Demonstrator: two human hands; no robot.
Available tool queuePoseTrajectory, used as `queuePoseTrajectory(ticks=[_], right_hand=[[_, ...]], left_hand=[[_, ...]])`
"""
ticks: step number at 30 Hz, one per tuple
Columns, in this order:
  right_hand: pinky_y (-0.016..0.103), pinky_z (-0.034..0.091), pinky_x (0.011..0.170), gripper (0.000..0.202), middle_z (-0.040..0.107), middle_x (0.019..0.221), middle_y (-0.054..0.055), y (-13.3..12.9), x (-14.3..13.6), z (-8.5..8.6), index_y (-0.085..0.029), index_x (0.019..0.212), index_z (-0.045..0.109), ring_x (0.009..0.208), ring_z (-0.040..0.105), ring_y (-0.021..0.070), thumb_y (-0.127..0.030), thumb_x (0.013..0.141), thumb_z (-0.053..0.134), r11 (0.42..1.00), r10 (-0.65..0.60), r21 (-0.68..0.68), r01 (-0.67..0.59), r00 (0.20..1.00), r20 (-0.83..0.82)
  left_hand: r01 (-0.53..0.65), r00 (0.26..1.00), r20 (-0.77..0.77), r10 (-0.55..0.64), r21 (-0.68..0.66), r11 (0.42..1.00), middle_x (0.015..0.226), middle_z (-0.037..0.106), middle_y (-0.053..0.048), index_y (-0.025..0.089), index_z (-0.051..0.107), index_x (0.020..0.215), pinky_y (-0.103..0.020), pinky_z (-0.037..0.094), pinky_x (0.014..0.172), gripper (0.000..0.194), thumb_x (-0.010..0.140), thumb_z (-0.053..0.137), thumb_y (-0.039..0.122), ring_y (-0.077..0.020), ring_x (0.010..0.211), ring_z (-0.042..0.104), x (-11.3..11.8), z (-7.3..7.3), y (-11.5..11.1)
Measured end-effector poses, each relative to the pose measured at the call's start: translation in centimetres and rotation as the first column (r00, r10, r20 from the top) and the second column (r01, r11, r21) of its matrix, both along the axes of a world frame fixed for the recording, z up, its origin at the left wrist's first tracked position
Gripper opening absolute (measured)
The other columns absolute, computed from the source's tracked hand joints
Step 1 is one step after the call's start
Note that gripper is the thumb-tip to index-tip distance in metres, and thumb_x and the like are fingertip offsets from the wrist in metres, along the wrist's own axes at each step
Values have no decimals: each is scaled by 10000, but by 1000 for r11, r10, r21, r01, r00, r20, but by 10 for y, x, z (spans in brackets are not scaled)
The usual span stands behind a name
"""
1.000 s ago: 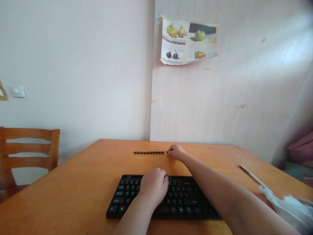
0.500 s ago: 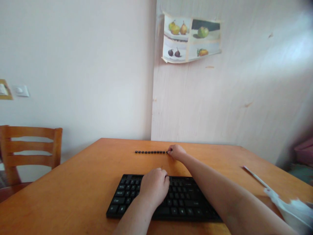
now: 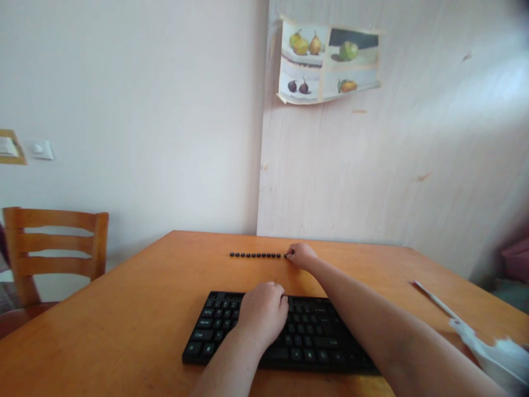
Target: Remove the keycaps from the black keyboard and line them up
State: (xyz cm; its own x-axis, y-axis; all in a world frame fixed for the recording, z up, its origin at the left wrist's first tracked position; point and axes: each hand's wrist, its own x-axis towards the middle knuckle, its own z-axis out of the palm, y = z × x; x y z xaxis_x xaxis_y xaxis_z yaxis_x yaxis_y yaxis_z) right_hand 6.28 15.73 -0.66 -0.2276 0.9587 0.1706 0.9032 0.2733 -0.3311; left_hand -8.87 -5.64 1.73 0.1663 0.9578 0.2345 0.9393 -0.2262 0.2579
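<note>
Right hand [image 3: 302,256] had a key [image 3: 285,256] pinched near the row [image 3: 255,255]; left hand [image 3: 263,312] sat over the keyboard [image 3: 309,337], couldn't tell its grip.

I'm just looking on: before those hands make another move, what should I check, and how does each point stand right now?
1. Keyboard resting on the table: ok.
2. Left hand on the keyboard: ok, it lies over the keys.
3. Keys beneath that hand all present: cannot tell, the hand covers them.
4. Right hand at the row of small black pieces: ok, its fingertips are at the right end.
5. Even gaps along the row: not ok, the rightmost piece sits slightly farther from its neighbour.
6. Rightmost piece firmly pinched: cannot tell, too small to see.
</note>
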Motion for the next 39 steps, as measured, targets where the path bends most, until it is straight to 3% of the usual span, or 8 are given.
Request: queuePoseTrajectory(ticks=[31, 39], right_hand=[[220, 393, 624, 106, 712, 838, 42, -1, 8, 2, -197, 817, 727, 755, 610, 155, -260, 749, 677, 1000, 10, 8, -10, 999, -36], [221, 343, 548, 259, 618, 653, 20, -15, 15, 22, -164, 725, 684, 648, 545, 138, -356, 829, 545, 997, 10, 82, 6, 981, -192]], left_hand=[[18, 1000, 14, -19, 23, 1000, 908, 671, -60, 220, 666, 819, -297, 447, 739, 280, 900, 417, 318, -195, 856, 619, -1, -2, 1], [13, 1000, 13, -13, -3, 1000, 927, 672, -68, 215, 673, 840, -300, 448, 762, 295, 904, 410, 331, -201, 892, 619, -1, 0, 0]])
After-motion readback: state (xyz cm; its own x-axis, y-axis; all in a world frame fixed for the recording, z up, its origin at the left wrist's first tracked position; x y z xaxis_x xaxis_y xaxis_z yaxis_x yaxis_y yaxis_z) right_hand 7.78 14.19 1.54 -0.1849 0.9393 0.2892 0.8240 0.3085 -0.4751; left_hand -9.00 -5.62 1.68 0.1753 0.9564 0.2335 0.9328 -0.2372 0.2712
